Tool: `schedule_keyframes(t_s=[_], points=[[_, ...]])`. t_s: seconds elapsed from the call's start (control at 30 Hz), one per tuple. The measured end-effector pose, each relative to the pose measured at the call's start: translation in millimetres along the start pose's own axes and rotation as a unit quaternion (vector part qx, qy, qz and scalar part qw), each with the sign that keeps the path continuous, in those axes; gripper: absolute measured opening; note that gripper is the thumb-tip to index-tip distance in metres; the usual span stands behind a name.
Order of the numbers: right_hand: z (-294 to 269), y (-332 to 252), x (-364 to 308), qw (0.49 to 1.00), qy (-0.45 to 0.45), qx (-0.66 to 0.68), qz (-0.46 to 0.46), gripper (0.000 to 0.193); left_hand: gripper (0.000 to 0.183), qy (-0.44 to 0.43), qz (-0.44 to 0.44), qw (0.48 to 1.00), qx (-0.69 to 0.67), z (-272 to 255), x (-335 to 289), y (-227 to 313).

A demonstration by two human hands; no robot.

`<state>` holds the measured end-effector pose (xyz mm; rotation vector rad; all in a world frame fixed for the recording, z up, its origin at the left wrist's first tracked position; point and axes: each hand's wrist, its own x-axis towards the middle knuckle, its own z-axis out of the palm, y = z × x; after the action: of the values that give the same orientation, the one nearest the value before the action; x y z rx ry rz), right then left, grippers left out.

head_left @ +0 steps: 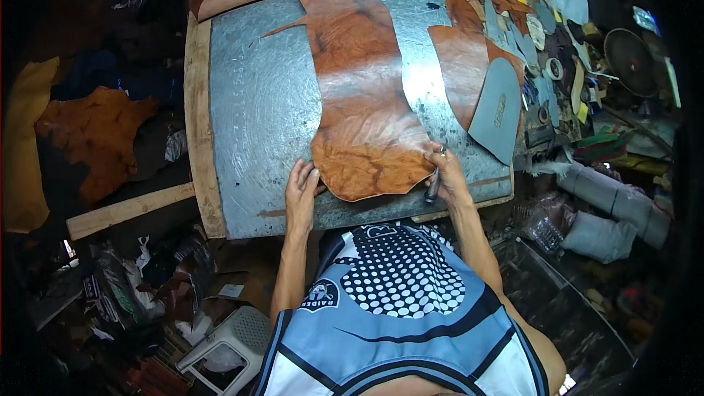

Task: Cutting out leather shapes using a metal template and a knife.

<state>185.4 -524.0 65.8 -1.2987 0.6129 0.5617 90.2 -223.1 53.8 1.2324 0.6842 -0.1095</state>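
A long brown leather piece with darker streaks runs from the far edge of the metal-topped table toward me, its rounded near end close to the front edge. My left hand is at the left side of that near end, thumb and fingers closed at the leather's edge; its exact grip is partly hidden. On the opposite side, my right hand pinches the leather's right edge. A dark, short, rod-like tool is also held in the right hand, pointing down toward me; its kind cannot be made out.
The grey metal sheet has a wooden border. At right lie brown leather pieces, a grey pattern piece, tape rolls and scraps. More leather hangs at left, above a jutting wooden bar. A grey plastic stool stands lower left.
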Motion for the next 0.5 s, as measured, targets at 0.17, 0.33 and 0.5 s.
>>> schedule_keyframes(t_s=[0.17, 0.33, 0.5], points=[[-59.5, -0.8, -21.0, 0.999, -0.01, -0.047, -0.025, 0.027, 0.074, -0.067, -0.025, 0.996, -0.05, 5.9, 22.9, 3.9], [-154.9, -19.4, -82.5, 0.976, 0.006, -0.215, 0.027, 0.025, 0.059, -0.097, 0.181, 0.953, 0.222, 28.5, 47.8, 12.6], [-209.8, 11.0, -111.7, 0.974, 0.048, -0.213, 0.051, 0.018, 0.047, -0.174, 0.419, 0.714, 0.533, 72.8, 49.2, 22.9]])
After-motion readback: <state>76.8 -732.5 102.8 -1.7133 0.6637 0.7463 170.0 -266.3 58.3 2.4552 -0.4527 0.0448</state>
